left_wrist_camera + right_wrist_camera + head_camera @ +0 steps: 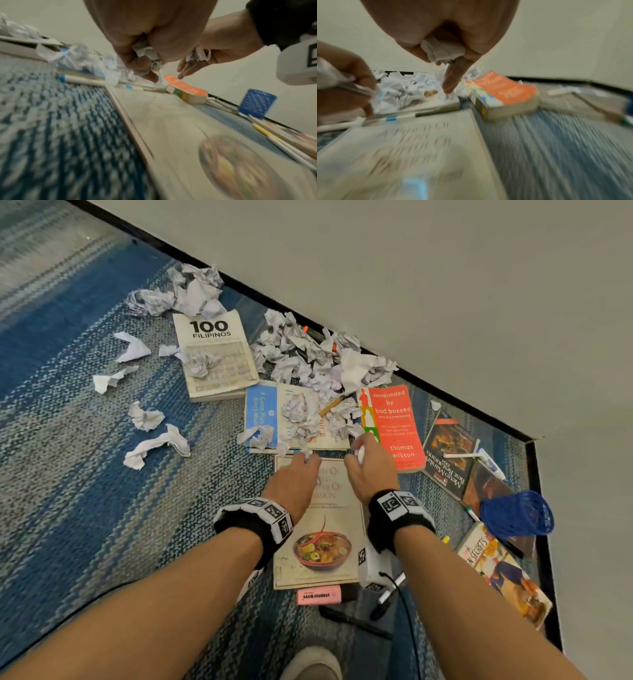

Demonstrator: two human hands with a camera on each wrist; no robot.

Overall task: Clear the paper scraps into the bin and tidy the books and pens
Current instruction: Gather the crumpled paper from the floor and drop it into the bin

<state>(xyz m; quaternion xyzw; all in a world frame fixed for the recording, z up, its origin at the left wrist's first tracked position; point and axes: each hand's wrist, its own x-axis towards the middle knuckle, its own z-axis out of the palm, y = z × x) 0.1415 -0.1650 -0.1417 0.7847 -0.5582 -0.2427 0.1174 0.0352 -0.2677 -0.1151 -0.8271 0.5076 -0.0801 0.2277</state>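
Both hands hover over a cream cookbook (320, 529) on the blue carpet. My left hand (298, 470) grips crumpled paper scraps (144, 52) in its curled fingers. My right hand (364, 455) holds a white paper wad (443, 50) in the palm, with one finger (452, 79) pointing down. Just beyond lie a blue-and-white book (263, 414) heaped with scraps (308, 412) and an orange book (392, 426). A bigger scrap pile (315, 354) lies against the wall. A blue mesh bin (517, 513) lies on its side at the right.
A "100 Filipinos" book (214, 354) lies far left with loose scraps (157, 443) scattered on the carpet. More books (448, 453) and pens (489, 462) line the right wall. A pink highlighter (318, 595) and black pens (352, 621) lie near my shoe (311, 662).
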